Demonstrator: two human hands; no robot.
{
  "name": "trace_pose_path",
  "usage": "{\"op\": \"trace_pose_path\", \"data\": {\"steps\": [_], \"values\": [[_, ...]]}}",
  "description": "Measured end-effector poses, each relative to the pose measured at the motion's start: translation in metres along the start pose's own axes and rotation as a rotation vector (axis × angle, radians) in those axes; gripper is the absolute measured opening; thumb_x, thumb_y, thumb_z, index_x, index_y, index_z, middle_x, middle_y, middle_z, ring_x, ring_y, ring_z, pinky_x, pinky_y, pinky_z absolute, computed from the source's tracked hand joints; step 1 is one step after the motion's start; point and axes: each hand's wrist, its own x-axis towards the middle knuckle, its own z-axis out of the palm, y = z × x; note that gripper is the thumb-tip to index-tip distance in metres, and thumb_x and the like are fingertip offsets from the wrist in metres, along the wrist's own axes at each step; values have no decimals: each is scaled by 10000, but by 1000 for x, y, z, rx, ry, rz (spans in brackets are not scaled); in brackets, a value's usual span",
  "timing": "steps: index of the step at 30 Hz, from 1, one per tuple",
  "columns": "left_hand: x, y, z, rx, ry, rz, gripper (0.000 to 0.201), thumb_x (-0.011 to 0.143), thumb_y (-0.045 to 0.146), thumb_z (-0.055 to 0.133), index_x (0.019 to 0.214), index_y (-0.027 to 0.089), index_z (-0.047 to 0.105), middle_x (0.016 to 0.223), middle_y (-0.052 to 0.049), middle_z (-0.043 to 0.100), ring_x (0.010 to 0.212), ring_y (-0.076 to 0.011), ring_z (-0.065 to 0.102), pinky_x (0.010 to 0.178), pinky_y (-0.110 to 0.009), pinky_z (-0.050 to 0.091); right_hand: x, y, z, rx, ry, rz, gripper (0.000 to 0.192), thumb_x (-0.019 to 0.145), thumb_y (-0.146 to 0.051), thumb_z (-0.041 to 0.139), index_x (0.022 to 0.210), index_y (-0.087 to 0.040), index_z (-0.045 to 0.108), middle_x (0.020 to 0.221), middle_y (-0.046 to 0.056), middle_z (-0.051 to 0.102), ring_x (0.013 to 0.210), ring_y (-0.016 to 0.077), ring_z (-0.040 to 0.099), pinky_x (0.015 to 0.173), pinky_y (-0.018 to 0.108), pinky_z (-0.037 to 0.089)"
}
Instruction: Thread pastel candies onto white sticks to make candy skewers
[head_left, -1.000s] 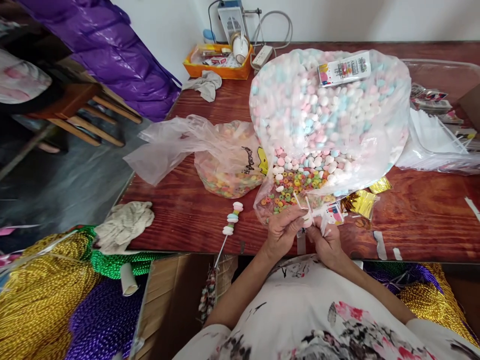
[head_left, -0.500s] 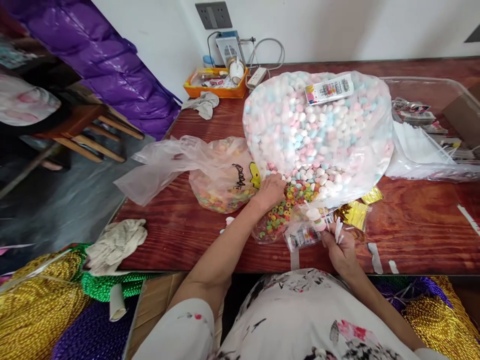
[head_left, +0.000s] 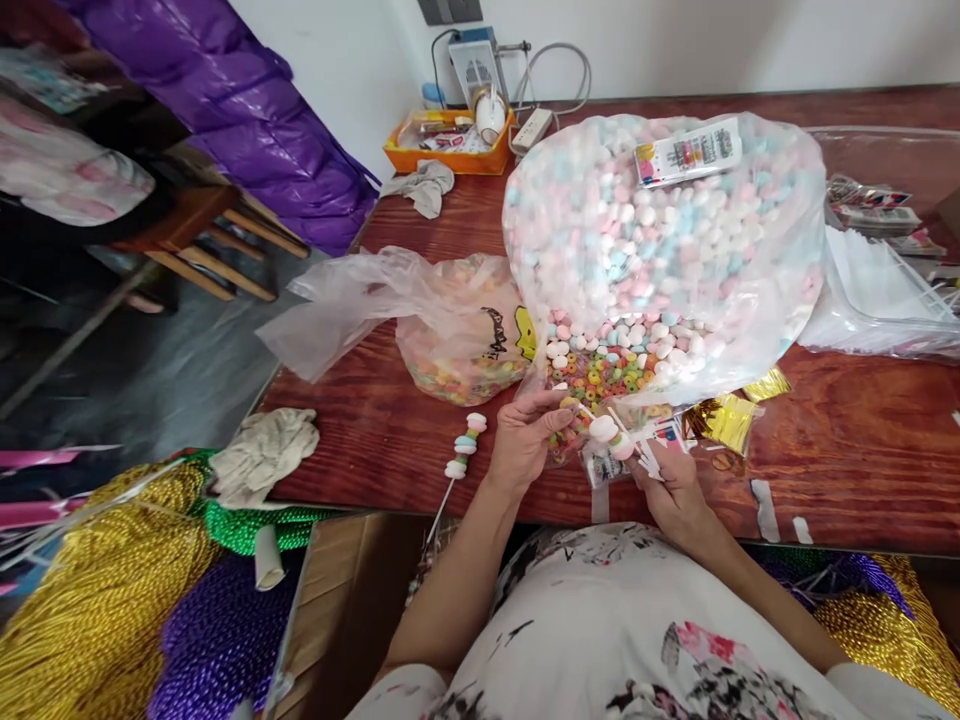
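Note:
My right hand [head_left: 675,485] is closed around several white sticks [head_left: 649,460]. One of them carries pale marshmallows [head_left: 602,429] with a green ring candy between them, its bare tip pointing up and left. Close to that tip, my left hand [head_left: 525,435] pinches a small yellowish ring candy between thumb and forefinger. Behind my hands, loose ring candies [head_left: 600,375] lie at the mouth of a large clear bag of pink, white and blue marshmallows [head_left: 637,240]. To the left of my left hand, a threaded candy skewer [head_left: 465,447] rests over the table's front edge.
A tied bag of ring candies [head_left: 457,350] sits left of the big bag. Gold twist ties [head_left: 727,422] lie right of my hands, and a clear bin [head_left: 892,335] holds white sticks. An orange tray [head_left: 450,160] stands at the back. Shiny bead strands [head_left: 112,560] hang below the table edge.
My left hand has come back from the loose candies toward the stick in my right hand. The threaded skewer on the left now shows from behind my arm. The view has shifted slightly.

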Motion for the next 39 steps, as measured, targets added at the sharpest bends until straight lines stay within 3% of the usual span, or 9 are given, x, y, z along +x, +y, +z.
{"op": "trace_pose_path", "data": {"steps": [4, 9, 11, 15, 19, 24, 29, 39], "values": [[-11, -5, -8, 55, 52, 163, 276, 628, 313, 908, 862, 206, 806, 717, -15, 756, 509, -114, 642, 494, -235, 543, -2, -6, 3, -68, -97, -28, 302, 850, -41, 423, 995, -202, 632, 779, 2, 646, 671, 154, 550, 638, 261, 410], [-13, -8, -24, 534, 27, 707, 153, 730, 194, 843, 874, 235, 812, 837, -23, 785, 759, -157, 727, 743, -289, 609, -3, -13, -1, -307, -166, -33, 344, 741, -28, 415, 967, -182, 624, 772, 37, 663, 669, 182, 564, 624, 281, 398], [-14, -8, -29, 660, -21, 804, 146, 770, 168, 805, 892, 248, 813, 840, -27, 790, 798, -167, 733, 786, -306, 610, -4, -15, -3, -367, -183, -30, 328, 735, -33, 419, 938, -182, 629, 779, 53, 670, 683, 195, 570, 625, 287, 396], [-18, -17, -30, 592, 41, 650, 126, 746, 210, 833, 856, 271, 821, 825, -29, 781, 790, -180, 724, 800, -329, 609, -7, -12, -2, -213, -139, 9, 278, 832, -52, 419, 915, -200, 639, 734, 19, 634, 640, 168, 534, 611, 272, 392], [-23, -26, -23, 152, 150, 365, 190, 661, 333, 899, 814, 256, 817, 869, -30, 768, 781, -173, 709, 702, -298, 611, -11, -7, 10, 12, -86, 97, 203, 965, -181, 457, 907, -211, 649, 746, 3, 621, 656, 157, 519, 635, 272, 416], [-26, -22, -17, -122, 93, 137, 249, 657, 378, 899, 822, 212, 814, 905, -52, 775, 737, -161, 717, 617, -255, 594, -12, -4, 19, 82, -104, 122, 195, 973, -228, 494, 858, -198, 649, 674, -20, 567, 610, 141, 475, 604, 261, 392], [-22, -19, -19, -222, 13, 46, 206, 636, 304, 909, 771, 199, 795, 827, -37, 770, 646, -126, 683, 554, -218, 548, -12, -2, 19, 81, -133, 94, 199, 976, -207, 492, 875, -197, 663, 690, -18, 568, 613, 135, 473, 608, 256, 385], [-18, -26, -18, -355, -44, -7, 371, 651, 302, 890, 998, 286, 761, 792, 23, 686, 693, -110, 622, 660, -261, 529, -15, 1, 19, 79, -96, 97, 187, 977, -206, 492, 891, -201, 658, 689, -20, 569, 618, 140, 472, 601, 256, 388]]}}
